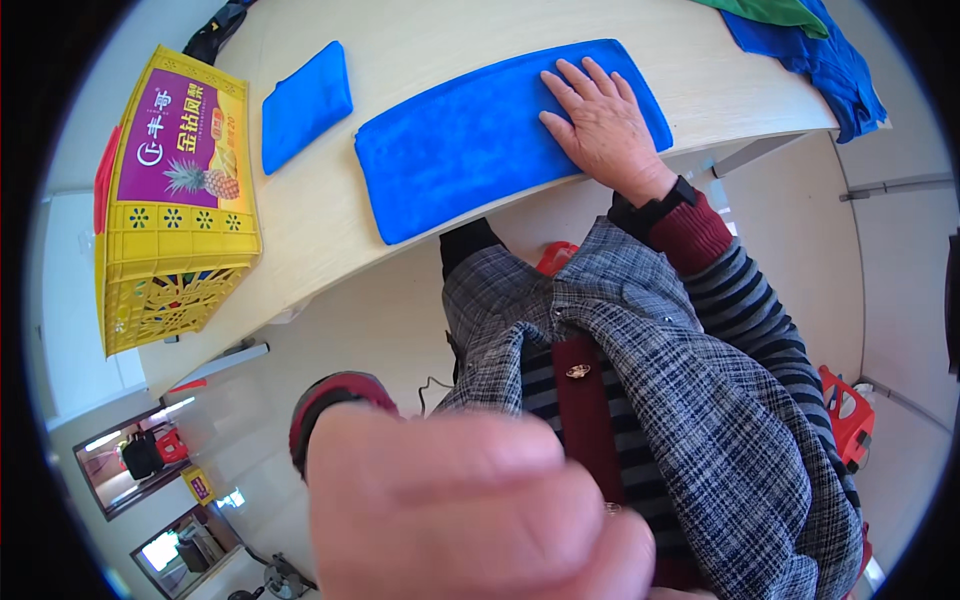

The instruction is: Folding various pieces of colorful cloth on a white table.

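Observation:
A large blue folded cloth (470, 140), soft like a towel, lies along the near edge of the pale table (430, 50). My right hand (604, 130) rests flat on its right end, fingers slightly spread. Close to the camera, large and blurred, my left hand (450, 500) is raised in front of my body. Its fingers are curled in, and whatever may be in them is hidden. Left of the large cloth lies a smaller folded blue cloth (308, 105), apart from it.
A yellow plastic crate (180, 235) with a purple pineapple label stands at the table's left end. Blue and green cloth (810, 60) hangs over the far right corner. Below, a red plastic stool-like object (848, 415) stands on the floor at right.

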Motion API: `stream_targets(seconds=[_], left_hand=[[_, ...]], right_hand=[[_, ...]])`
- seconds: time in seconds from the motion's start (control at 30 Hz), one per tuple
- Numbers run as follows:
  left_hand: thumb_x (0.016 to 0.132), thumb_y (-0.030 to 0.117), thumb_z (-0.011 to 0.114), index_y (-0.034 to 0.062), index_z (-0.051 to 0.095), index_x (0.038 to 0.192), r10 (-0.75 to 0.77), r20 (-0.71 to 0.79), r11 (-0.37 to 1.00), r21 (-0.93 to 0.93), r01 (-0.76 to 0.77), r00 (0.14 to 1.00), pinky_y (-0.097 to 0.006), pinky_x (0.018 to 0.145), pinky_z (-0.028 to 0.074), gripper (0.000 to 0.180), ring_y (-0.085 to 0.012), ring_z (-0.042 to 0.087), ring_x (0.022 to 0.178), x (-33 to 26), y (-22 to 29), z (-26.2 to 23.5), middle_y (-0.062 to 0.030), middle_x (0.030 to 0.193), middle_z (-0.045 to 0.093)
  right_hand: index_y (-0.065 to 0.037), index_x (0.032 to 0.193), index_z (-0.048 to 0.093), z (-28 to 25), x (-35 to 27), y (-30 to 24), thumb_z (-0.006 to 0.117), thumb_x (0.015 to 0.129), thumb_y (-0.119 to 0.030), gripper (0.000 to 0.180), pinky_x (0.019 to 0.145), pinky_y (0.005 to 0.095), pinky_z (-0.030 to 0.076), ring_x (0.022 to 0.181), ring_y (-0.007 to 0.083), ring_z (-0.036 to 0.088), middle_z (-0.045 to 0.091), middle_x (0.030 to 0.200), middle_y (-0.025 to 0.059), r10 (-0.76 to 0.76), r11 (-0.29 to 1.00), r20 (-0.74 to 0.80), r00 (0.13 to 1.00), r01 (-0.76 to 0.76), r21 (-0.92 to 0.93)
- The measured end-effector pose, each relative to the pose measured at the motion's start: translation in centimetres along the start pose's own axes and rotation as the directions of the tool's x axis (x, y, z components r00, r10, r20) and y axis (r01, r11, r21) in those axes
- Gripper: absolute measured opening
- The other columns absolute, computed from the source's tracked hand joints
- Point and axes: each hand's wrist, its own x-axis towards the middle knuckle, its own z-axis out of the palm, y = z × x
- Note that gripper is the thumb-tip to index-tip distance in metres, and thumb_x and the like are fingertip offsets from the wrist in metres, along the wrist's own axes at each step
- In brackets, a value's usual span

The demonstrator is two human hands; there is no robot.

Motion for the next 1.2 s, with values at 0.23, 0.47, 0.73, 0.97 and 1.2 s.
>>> stream_targets(seconds=[0.23, 0.47, 0.73, 0.97, 1.2], left_hand=[[0.073, 0.017, 0.066, 0.0045, 0.066, 0.075, 0.106, 0.058, 0.994, 0.008, -0.106, 0.993, -0.035, 0.059, 0.054, 0.013, -0.0203, 0.065, 0.073, 1.0, -1.3, 1.2, -0.0089, 0.085, 0.066], [0.071, 0.016, 0.066, 0.0048, 0.066, 0.075, 0.185, 0.133, 0.982, 0.008, -0.188, 0.974, -0.035, 0.059, 0.054, 0.012, -0.0199, 0.065, 0.073, 1.5, -0.3, 2.1, -0.0082, 0.084, 0.066], [0.068, 0.015, 0.067, 0.0052, 0.066, 0.074, 0.218, 0.226, 0.971, 0.042, -0.234, 0.949, -0.035, 0.059, 0.055, 0.011, -0.0194, 0.065, 0.074, 1.5, -3.1, 2.1, -0.0075, 0.084, 0.066], [0.069, 0.011, 0.068, 0.0061, 0.067, 0.083, 0.030, 0.104, 0.967, 0.249, -0.056, 0.994, -0.039, 0.062, 0.053, 0.014, -0.0233, 0.066, 0.075, -0.7, -6.8, 3.3, -0.0076, 0.081, 0.064], [0.092, 0.029, 0.069, -0.0020, 0.066, 0.090, -0.666, -0.529, -0.005, 0.709, 0.705, 0.527, -0.045, 0.076, 0.053, 0.031, -0.0367, 0.067, 0.089, -13.4, -18.2, -0.6, -0.0199, 0.092, 0.068]], right_hand=[[-0.020, 0.154, 0.043, -0.4, -0.1, -0.2, 0.035, 0.105, -0.056, 0.061, 0.126, 0.0489, 0.014, 0.152, 0.0324, 0.028, 0.038, 0.161, 0.0084, 0.002, 1.000, 0.029, 1.000, -0.002, -0.002], [-0.020, 0.154, 0.044, -0.1, -0.1, -0.2, 0.035, 0.105, -0.056, 0.061, 0.126, 0.0491, 0.014, 0.152, 0.0327, 0.027, 0.038, 0.161, 0.0086, -0.010, 1.000, 0.016, 1.000, 0.010, 0.009], [-0.020, 0.153, 0.045, -0.2, 0.0, -0.1, 0.036, 0.105, -0.054, 0.060, 0.125, 0.0491, 0.016, 0.151, 0.0332, 0.029, 0.039, 0.160, 0.0088, -0.019, 1.000, 0.003, 1.000, 0.018, 0.020], [-0.019, 0.152, 0.045, -0.7, -0.2, 0.0, 0.037, 0.105, -0.053, 0.059, 0.125, 0.0487, 0.018, 0.150, 0.0330, 0.030, 0.040, 0.159, 0.0090, -0.022, 0.999, -0.004, 1.000, 0.022, 0.026], [-0.018, 0.152, 0.046, -0.8, -0.1, -0.3, 0.038, 0.105, -0.052, 0.058, 0.124, 0.0488, 0.019, 0.150, 0.0329, 0.030, 0.041, 0.159, 0.0092, -0.018, 0.999, 0.011, 1.000, 0.018, 0.037]])
